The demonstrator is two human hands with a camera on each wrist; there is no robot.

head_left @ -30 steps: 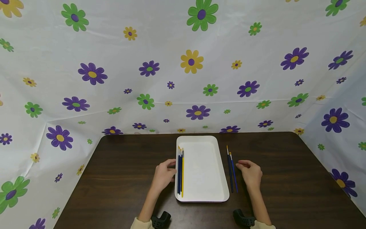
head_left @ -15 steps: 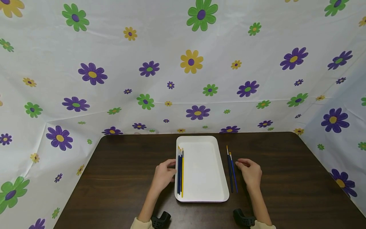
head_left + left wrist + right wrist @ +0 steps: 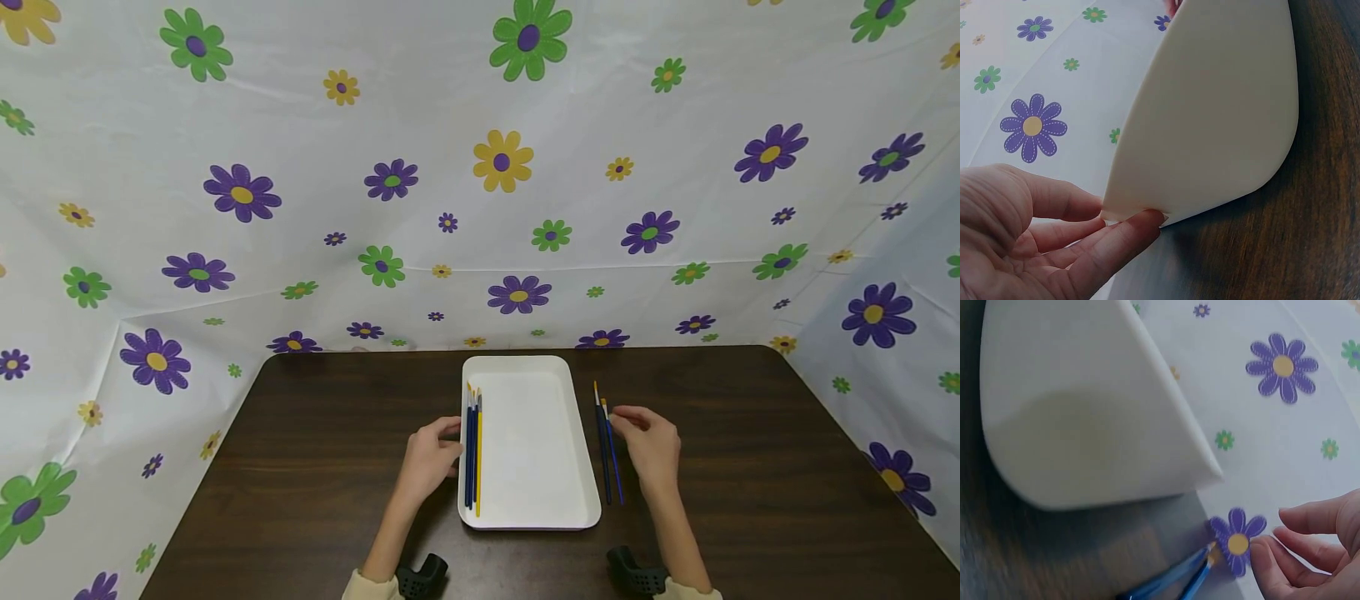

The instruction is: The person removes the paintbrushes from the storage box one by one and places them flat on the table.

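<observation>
A white rectangular tray lies on the dark table. My left hand pinches its left rim between thumb and fingers, as the left wrist view shows with the tray's side wall. Along the tray's left side lie several slim paintbrushes, dark blue ones and a yellow one. Two more lie on the table just right of the tray: a dark paintbrush and a bright blue paintbrush. Beside the upper part of that blue one is my right hand, its thumb and fingers bent loosely, a gap between the tips.
The brown wooden table extends to both sides of the tray. Behind and beside it hangs a white flowered cloth. A black wrist mount sits on the left wrist, another mount on the right.
My right hand has moved slightly left and away from me, closer to the bright blue paintbrush. The left hand, tray and paintbrushes stay where they were.
</observation>
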